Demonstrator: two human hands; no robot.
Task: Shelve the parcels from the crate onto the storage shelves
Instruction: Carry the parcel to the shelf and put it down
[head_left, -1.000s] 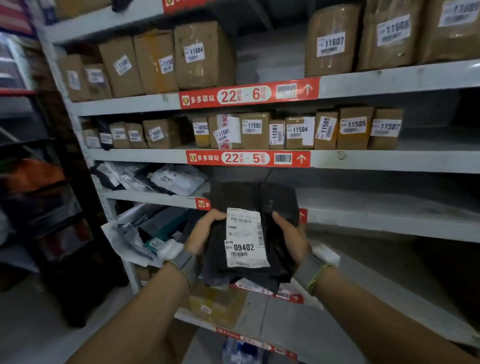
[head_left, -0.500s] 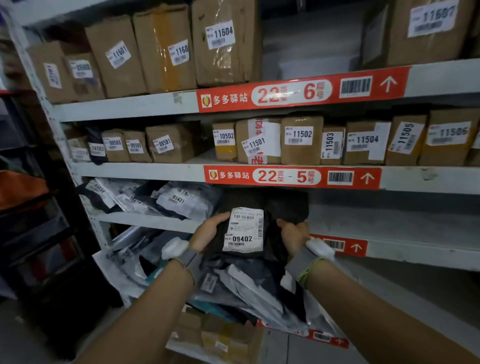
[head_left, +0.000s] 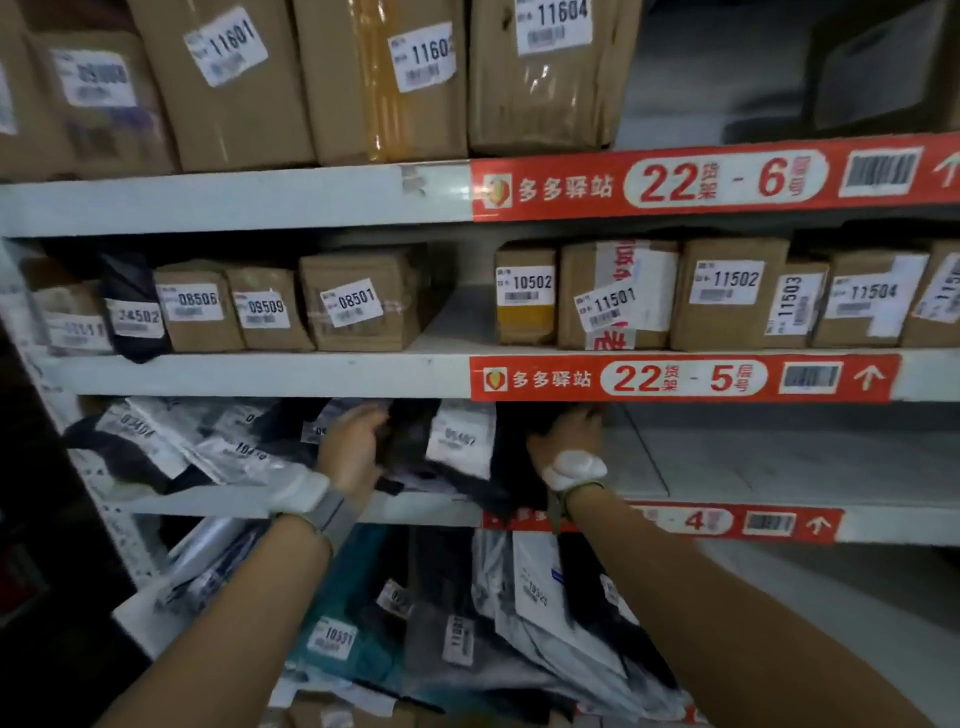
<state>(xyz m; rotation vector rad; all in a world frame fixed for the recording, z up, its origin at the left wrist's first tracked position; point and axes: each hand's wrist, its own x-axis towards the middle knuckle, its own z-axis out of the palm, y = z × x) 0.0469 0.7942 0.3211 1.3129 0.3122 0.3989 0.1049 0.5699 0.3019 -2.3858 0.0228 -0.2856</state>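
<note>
Storage shelves (head_left: 234, 200) fill the view, with cardboard boxes on lvl 6 and lvl 5. The step in hand, as I judge it, is placing one parcel on the lvl-4 shelf (head_left: 727, 457), approx. at the middle of its front edge. Toward the shelf's left end lies a heap of soft mailers (head_left: 208, 441).

The black parcel (head_left: 511, 452) sits between both hands. Its lower part is over the front edge, its left side is at the heap, and its white label (head_left: 460, 439) faces out.

Both arms reach forward and up, wrists near the front edge. The left hand (head_left: 353, 447) grasps the parcel's left edge, fingers curled on it. The right hand (head_left: 566, 434) is at the parcel's right edge with its back to the camera – its fingers are lost in dark + blur, so I cannot tell if it grasps.

The next move prob. needs a push deeper, so the parcel does not slide off the front edge. The label must stay readable – then both hands let go.
</note>
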